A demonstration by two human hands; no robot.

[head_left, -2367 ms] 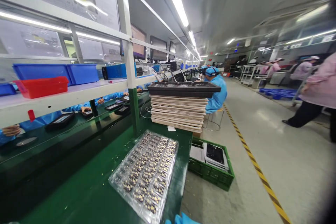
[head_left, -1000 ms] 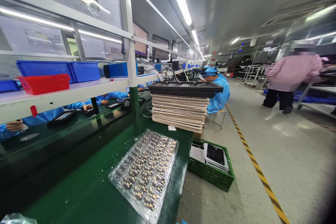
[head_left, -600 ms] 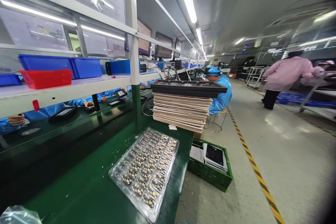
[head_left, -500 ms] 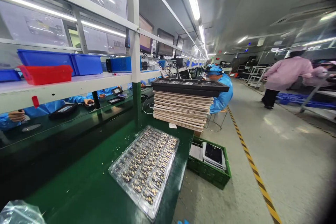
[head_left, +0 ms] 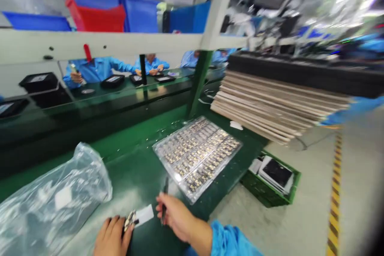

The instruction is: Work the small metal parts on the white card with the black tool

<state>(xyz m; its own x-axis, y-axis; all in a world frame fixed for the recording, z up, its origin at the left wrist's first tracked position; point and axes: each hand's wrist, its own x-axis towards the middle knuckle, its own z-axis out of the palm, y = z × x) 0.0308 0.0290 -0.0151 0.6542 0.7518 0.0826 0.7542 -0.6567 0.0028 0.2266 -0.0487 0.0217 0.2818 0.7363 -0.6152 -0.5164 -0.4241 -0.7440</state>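
At the bottom of the view, my left hand (head_left: 110,237) pinches a small circuit board (head_left: 129,220) with gold-coloured contacts between thumb and fingers, low over the green tabletop. A white slip (head_left: 144,215) sticks out to the right of that board. Just right of it, my right hand (head_left: 179,217) grips a slim dark tool (head_left: 164,208), pen-like or tweezers; its exact kind is blurred. Beyond my right hand lies a clear plastic tray (head_left: 192,197) with rows of similar small gold-and-black boards. To the left of my left hand rests a crumpled clear plastic bag (head_left: 87,176).
A tall stack of pale boards (head_left: 270,108), topped by a black tray (head_left: 300,73), stands at the far right of the bench. A green crate (head_left: 264,192) is on the floor. Blue bins (head_left: 139,14) and a red bin (head_left: 102,18) fill the shelf. Co-workers in blue sit opposite.
The view has swung left and down, so the tray and stack appear differently placed. Both my hands now show, with the small board and dark tool; more of the plastic bag is visible.
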